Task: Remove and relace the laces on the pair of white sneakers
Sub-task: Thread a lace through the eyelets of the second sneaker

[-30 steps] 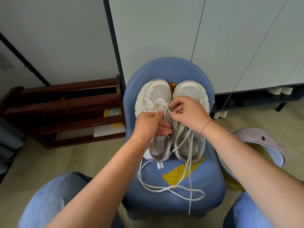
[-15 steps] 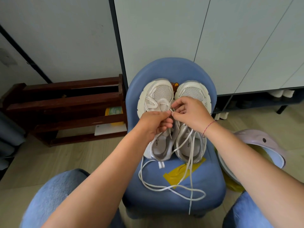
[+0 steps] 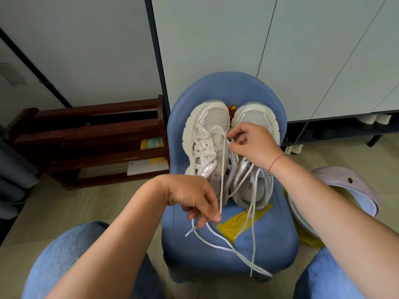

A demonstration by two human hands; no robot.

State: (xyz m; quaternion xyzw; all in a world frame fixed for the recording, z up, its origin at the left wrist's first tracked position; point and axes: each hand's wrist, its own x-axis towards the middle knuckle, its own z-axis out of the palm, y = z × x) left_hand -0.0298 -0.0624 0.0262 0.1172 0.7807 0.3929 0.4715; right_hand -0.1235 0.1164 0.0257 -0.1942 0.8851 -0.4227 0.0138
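Sneakers (image 3: pixel 216 119) side by side on blue chair (image 3: pixel 278 234); left hand (image 3: pixel 194 199) pinches the limp, light lace (image 3: pixel 222 169) near its tip, right hand (image 3: pixel 252 145) apparently pinches it at the far eyelets; best gripped by the stiffer tip.

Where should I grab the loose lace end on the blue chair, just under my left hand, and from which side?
Pinch the lace end just behind its tip, coming down from above on the seat's left. It appears to lie flat on the blue chair, pointing left, clear of the other strands, and your left hand is right above it.
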